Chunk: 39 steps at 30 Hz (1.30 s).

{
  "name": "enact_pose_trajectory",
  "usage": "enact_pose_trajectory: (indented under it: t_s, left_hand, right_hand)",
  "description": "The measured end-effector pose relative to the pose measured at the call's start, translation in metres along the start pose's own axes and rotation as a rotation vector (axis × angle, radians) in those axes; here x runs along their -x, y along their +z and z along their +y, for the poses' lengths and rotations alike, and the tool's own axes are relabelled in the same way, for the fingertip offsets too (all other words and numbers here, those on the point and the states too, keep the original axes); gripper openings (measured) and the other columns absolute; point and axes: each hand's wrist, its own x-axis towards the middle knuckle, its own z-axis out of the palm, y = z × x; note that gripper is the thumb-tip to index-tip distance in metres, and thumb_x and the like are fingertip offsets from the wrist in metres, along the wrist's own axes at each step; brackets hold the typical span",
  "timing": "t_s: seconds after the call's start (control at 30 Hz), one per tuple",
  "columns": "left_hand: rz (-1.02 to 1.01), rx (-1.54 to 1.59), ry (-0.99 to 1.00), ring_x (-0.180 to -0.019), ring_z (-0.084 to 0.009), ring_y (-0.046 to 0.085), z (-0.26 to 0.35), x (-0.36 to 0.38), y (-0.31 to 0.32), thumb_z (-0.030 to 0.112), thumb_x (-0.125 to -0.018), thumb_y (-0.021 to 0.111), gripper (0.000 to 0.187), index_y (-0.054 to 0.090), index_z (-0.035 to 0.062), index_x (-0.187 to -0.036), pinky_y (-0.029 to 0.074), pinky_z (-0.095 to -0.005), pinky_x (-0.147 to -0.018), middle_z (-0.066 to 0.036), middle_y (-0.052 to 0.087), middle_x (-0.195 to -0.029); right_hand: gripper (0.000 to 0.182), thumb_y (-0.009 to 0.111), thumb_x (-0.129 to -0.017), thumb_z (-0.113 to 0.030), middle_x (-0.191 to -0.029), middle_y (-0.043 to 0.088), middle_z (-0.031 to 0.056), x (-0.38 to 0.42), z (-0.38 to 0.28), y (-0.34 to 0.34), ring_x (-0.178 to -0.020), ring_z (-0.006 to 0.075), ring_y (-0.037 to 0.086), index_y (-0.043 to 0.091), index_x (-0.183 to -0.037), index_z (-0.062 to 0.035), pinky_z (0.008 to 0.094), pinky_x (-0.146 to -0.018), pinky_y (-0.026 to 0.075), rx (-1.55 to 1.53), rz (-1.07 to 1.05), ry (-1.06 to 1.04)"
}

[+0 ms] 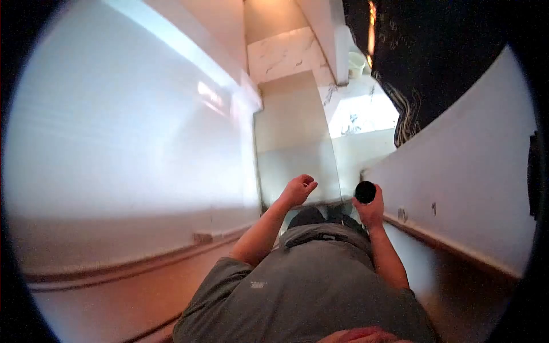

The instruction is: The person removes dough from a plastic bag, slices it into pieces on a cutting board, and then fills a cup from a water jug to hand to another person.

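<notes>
My right hand point(373, 210) is wrapped around a cup-like thing with a round black top point(365, 192), held upright at waist height beside the right wall. Its sides are mostly hidden by the fingers. In front of my waist, my left hand point(298, 191) hangs in the air with loosely bent fingers, a small gap at the thumb and nothing visible in them. Below both hands lies the pale floor point(297, 154).
A white wall point(131, 131) runs along my left, and a lower white wall point(457, 188) along my right. Ahead, a tiled passage point(286, 54) leads past a door edge point(337, 54). A pale bucket point(356, 64) stands beyond it, near a dark patterned surface point(434, 51).
</notes>
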Motion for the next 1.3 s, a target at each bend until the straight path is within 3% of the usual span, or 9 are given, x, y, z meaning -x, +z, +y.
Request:
enact_pose_trajectory:
  t_s: [0.5, 0.63, 0.7, 0.83, 0.97, 1.1, 1.13, 1.23, 1.3]
  left_hand:
    - [-0.256, -0.238, 0.403, -0.095, -0.0324, 0.066, 0.117, -0.374, -0.125, 0.030, -0.092, 0.064, 0.037, 0.064, -0.0017, -0.111, 0.051, -0.0406, -0.085, -0.020, 0.068, -0.103]
    - [-0.246, -0.133, 0.731, -0.097, -0.0333, 0.065, 0.225, -0.436, -0.165, 0.026, -0.089, 0.067, 0.032, 0.065, -0.0012, -0.105, 0.051, -0.0394, -0.084, -0.019, 0.067, -0.102]
    - [-0.236, -0.086, 0.899, -0.096, -0.0333, 0.066, 0.282, -0.468, -0.164, 0.026, -0.088, 0.067, 0.031, 0.065, -0.0003, -0.103, 0.051, -0.0400, -0.084, -0.018, 0.067, -0.101]
    - [-0.451, -0.096, 1.024, -0.097, -0.0353, 0.065, 0.403, -0.526, -0.156, 0.034, -0.088, 0.068, 0.035, 0.066, 0.0021, -0.102, 0.052, -0.0431, -0.084, -0.019, 0.068, -0.104]
    - [-0.294, -0.308, 1.052, -0.102, -0.0384, 0.064, 0.489, -0.611, -0.132, 0.041, -0.088, 0.065, 0.042, 0.065, 0.0040, -0.109, 0.053, -0.0424, -0.088, -0.021, 0.068, -0.106]
    - [-0.204, 0.151, 1.272, -0.107, -0.0293, 0.063, 0.547, -0.719, -0.145, 0.029, -0.089, 0.068, 0.042, 0.059, 0.0050, -0.123, 0.049, -0.0380, -0.095, -0.017, 0.066, -0.114]
    - [-0.115, 0.139, 1.227, -0.108, -0.0272, 0.062, 0.558, -0.741, -0.153, 0.026, -0.089, 0.069, 0.043, 0.058, 0.0045, -0.125, 0.048, -0.0374, -0.096, -0.015, 0.065, -0.117]
    - [-0.001, 0.314, 1.175, -0.112, -0.0246, 0.059, 0.598, -0.806, -0.189, 0.024, -0.084, 0.072, 0.043, 0.060, 0.0022, -0.119, 0.047, -0.0366, -0.096, -0.012, 0.061, -0.124]
    - [0.105, 0.327, 1.191, -0.114, -0.0221, 0.057, 0.595, -0.801, -0.243, 0.024, -0.088, 0.072, 0.044, 0.058, 0.0019, -0.123, 0.046, -0.0361, -0.096, -0.011, 0.057, -0.129]
  right_hand:
    - [0.080, 0.086, -0.067, -0.025, -0.121, 0.059, 0.0192, -0.264, -0.049, 0.057, -0.109, 0.0346, 0.061, 0.044, -0.131, -0.0013, 0.0424, -0.094, 0.049, 0.058, 0.206, 0.148]
    - [0.077, 0.086, -0.069, -0.028, -0.121, 0.059, 0.0182, -0.331, -0.070, 0.077, -0.110, 0.0325, 0.060, 0.045, -0.129, -0.0016, 0.0427, -0.095, 0.048, 0.179, 0.228, 0.166]
    - [0.076, 0.085, -0.070, -0.028, -0.121, 0.059, 0.0184, -0.372, -0.084, 0.083, -0.111, 0.0323, 0.060, 0.044, -0.129, -0.0023, 0.0425, -0.095, 0.048, -0.078, 0.155, 0.241]
    - [0.071, 0.087, -0.067, -0.016, -0.112, 0.062, 0.0128, -0.460, -0.097, 0.093, -0.104, 0.0248, 0.061, 0.048, -0.125, -0.0032, 0.0379, -0.091, 0.049, -0.029, 0.228, 0.179]
    - [0.072, 0.088, -0.068, -0.023, -0.111, 0.063, 0.0149, -0.553, -0.075, 0.077, -0.103, 0.0267, 0.063, 0.049, -0.125, -0.0032, 0.0388, -0.090, 0.049, -0.010, 0.259, 0.045]
    - [0.062, 0.086, -0.069, -0.019, -0.107, 0.066, 0.0105, -0.635, -0.074, 0.027, -0.100, 0.0221, 0.064, 0.054, -0.119, -0.0011, 0.0372, -0.088, 0.052, 0.055, 0.332, 0.163]
    - [0.062, 0.086, -0.070, -0.019, -0.108, 0.066, 0.0101, -0.653, -0.068, 0.012, -0.100, 0.0213, 0.064, 0.054, -0.120, -0.0009, 0.0366, -0.088, 0.052, -0.339, 0.410, 0.215]
    - [0.059, 0.082, -0.074, -0.011, -0.116, 0.060, 0.0085, -0.692, -0.026, -0.045, -0.104, 0.0194, 0.059, 0.052, -0.125, -0.0044, 0.0346, -0.088, 0.052, 0.081, 0.503, 0.015]
    - [0.060, 0.081, -0.073, -0.006, -0.114, 0.061, 0.0080, -0.686, 0.012, -0.052, -0.103, 0.0194, 0.060, 0.051, -0.126, -0.0045, 0.0341, -0.088, 0.051, -0.181, 0.609, -0.061]
